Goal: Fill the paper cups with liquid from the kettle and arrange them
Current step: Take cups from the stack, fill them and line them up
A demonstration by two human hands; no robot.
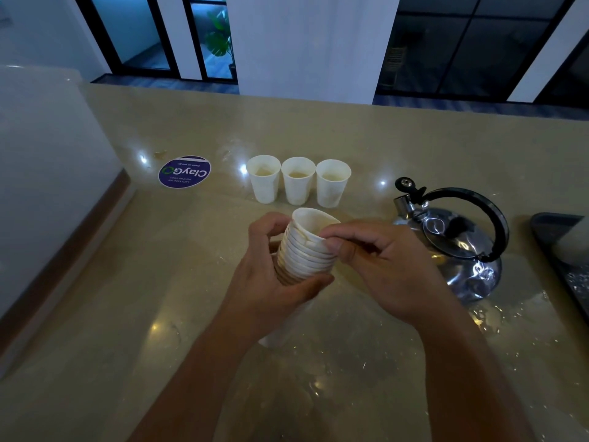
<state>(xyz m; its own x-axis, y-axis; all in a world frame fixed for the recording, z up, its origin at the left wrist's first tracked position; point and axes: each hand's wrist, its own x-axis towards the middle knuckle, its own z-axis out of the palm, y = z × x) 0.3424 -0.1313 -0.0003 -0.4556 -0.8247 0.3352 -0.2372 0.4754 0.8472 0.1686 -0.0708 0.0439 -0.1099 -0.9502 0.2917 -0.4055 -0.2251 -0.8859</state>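
Left hand (271, 282) wrapped round the stack (302, 253) of nested paper cups, fingers curled on the far side, thumb across the lower rims; stack held above the counter (127, 314), tilted a little, mouth towards the far side. Right hand (376, 269) pinched the rim of the top cup (314, 223) between thumb and fingertips; other fingers loosely curled.

Three cups stood in a row near the far side of the counter: left cup (264, 181), middle cup (298, 183), right cup (332, 185), close side by side, each with pale liquid low inside. Kettle (459, 247) sat to the right of the hands, well apart from the row, handle up, spout towards the cups. Round sticker (185, 171) left of the row. Dark tray (561, 250) at the right edge. Counter looked wet around the kettle.

Step in hand, by my reading: freeing one cup from the stack. To do well: hold the stack firm but not crushing, as the rims are thin and already look dented; peel only the top rim, twisting slightly to break the nesting, and check that two do not come away together. Then set it at the end of the row before reaching for the kettle
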